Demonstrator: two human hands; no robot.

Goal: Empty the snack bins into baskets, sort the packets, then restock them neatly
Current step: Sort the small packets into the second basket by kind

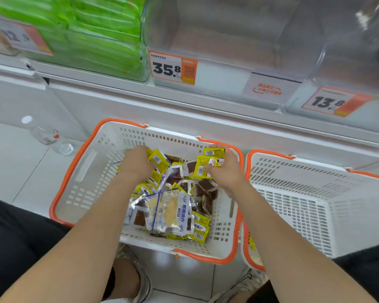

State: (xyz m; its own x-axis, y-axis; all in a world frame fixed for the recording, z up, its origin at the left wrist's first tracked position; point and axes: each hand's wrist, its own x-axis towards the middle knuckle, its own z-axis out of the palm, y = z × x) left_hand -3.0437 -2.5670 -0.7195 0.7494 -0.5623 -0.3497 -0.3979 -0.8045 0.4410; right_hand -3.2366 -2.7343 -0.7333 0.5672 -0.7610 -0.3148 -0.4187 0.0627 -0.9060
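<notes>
The mixed packets (175, 206) sit in the left basket (81, 178) on the floor. The left hand (136, 164) and the right hand (228, 173), apart, each grip a few yellow packets (202, 168). Best to grab only yellow ones, then drop them in the right basket (293, 206).

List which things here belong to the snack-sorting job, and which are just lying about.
Belong to the job: left basket, right basket, yellow packets, brown packets, large fish-slice packets, empty shelf bin.

Lying about: water bottle on the floor, price tags on the shelf edge.
</notes>
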